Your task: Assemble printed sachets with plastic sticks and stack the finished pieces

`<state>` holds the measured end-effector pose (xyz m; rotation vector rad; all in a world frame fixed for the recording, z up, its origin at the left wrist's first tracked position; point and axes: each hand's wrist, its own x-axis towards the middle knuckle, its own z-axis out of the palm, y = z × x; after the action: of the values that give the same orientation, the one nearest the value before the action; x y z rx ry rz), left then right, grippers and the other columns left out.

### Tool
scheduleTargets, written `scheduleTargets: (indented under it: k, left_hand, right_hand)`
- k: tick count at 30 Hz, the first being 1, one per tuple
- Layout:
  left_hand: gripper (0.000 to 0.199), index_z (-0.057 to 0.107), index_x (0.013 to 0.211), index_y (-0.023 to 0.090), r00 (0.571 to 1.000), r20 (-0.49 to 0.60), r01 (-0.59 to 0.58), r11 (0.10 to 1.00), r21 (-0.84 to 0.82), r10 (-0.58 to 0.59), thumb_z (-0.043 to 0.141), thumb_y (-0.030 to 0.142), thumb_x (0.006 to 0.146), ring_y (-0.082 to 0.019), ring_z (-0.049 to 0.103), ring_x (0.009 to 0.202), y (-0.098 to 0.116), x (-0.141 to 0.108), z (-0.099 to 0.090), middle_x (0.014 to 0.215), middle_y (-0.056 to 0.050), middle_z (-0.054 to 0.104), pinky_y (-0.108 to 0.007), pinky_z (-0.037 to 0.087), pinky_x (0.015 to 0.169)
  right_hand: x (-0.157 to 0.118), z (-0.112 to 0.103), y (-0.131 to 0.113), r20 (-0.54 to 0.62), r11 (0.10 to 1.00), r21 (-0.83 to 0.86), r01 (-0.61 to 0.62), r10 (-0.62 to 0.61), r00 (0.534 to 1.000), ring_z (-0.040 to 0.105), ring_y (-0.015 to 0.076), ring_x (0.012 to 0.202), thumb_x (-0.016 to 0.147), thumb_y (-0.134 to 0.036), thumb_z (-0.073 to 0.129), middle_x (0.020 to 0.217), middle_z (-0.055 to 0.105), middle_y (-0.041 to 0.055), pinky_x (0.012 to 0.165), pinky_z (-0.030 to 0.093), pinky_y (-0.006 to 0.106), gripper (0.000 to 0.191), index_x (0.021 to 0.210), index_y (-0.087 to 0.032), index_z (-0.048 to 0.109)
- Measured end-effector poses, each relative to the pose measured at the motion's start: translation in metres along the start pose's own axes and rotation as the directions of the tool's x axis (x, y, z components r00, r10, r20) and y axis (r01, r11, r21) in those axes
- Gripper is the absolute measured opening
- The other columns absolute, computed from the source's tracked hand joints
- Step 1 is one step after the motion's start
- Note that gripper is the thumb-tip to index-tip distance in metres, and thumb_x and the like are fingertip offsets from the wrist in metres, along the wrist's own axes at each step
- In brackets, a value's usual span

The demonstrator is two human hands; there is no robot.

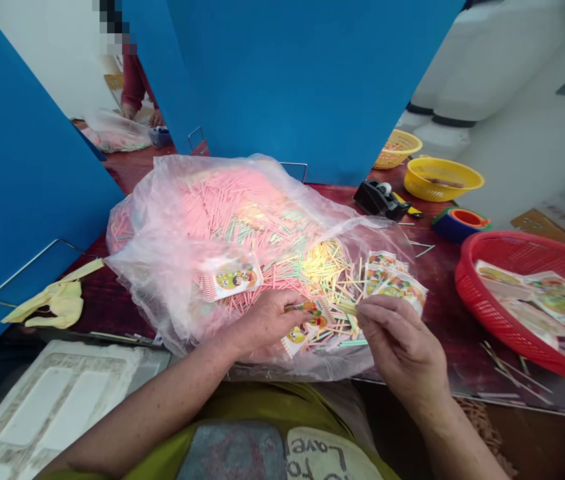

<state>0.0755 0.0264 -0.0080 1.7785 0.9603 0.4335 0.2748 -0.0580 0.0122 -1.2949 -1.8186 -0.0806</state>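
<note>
A large clear plastic bag [177, 267] lies open on the table, heaped with thin pink, yellow and green sticks [242, 220]. My left hand [265, 323] pinches a small bunch of coloured sticks [303, 308] above the bag's mouth. Facing it, my right hand [397, 340] pinches pale yellow sticks [346, 308] between thumb and fingers. Several printed cartoon cards [387, 280] lie just beyond my right fingers on the loose sticks. Another card [231, 280] rests on the plastic, and one more [300, 335] sits just below my left fingers.
A red mesh basket [492, 287] holding printed sheets stands to the right. Behind it are a yellow basket [442, 179], a black tape dispenser [380, 200] and a tape roll [460, 223]. Blue partitions rise ahead; a co-worker's arm [137, 87] shows beyond. A white foam slab [57, 407] lies front left.
</note>
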Motion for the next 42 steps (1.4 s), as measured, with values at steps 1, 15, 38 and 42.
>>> scheduleTargets:
  k: [1,15,38,42]
  left_hand:
    - [0.026,0.055,0.066,0.015,1.0,-0.006,-0.012,1.0,0.002,0.012,0.054,0.036,0.08,-0.008,0.043,0.056,0.0,-0.002,-0.002,0.058,0.004,0.048,-0.019,0.031,0.052]
    - [0.034,0.058,0.073,0.016,0.979,0.039,-0.2,0.891,0.408,0.201,0.035,0.032,0.093,-0.012,0.05,0.071,-0.002,-0.008,-0.015,0.071,-0.001,0.056,-0.023,0.035,0.065]
    - [0.038,0.054,0.118,0.019,0.72,-0.064,-0.666,0.715,0.212,0.691,0.032,0.038,0.094,-0.016,0.06,0.096,0.006,-0.017,0.006,0.106,-0.009,0.067,-0.034,0.038,0.09]
    - [0.042,0.049,0.124,0.016,0.851,-0.034,-0.485,0.81,0.328,0.524,0.033,0.039,0.093,-0.016,0.06,0.085,-0.003,-0.014,0.012,0.097,-0.008,0.068,-0.031,0.04,0.077]
  right_hand:
    - [0.001,0.0,0.001,-0.02,1.0,-0.003,0.018,-0.018,1.0,0.061,0.0168,0.085,0.078,-0.007,0.058,0.09,0.062,0.0054,0.075,0.052,0.031,0.022,0.095,-0.021,0.062]
    - [0.012,0.016,-0.011,-0.005,0.991,-0.011,0.134,-0.134,0.991,0.063,0.0168,0.083,0.08,-0.006,0.052,0.09,0.063,0.0081,0.072,0.055,0.028,0.022,0.095,-0.019,0.062]
    - [0.001,-0.018,-0.042,0.153,0.988,-0.113,0.107,-0.089,0.984,0.063,0.0211,0.084,0.085,-0.016,0.05,0.094,0.066,0.0076,0.07,0.054,0.032,0.05,0.133,-0.023,0.04]
    - [-0.015,-0.03,0.031,0.077,0.962,-0.238,-0.133,0.156,0.985,0.065,0.0202,0.079,0.085,-0.026,0.053,0.101,0.066,0.0085,0.062,0.053,0.029,0.037,0.121,-0.021,0.052]
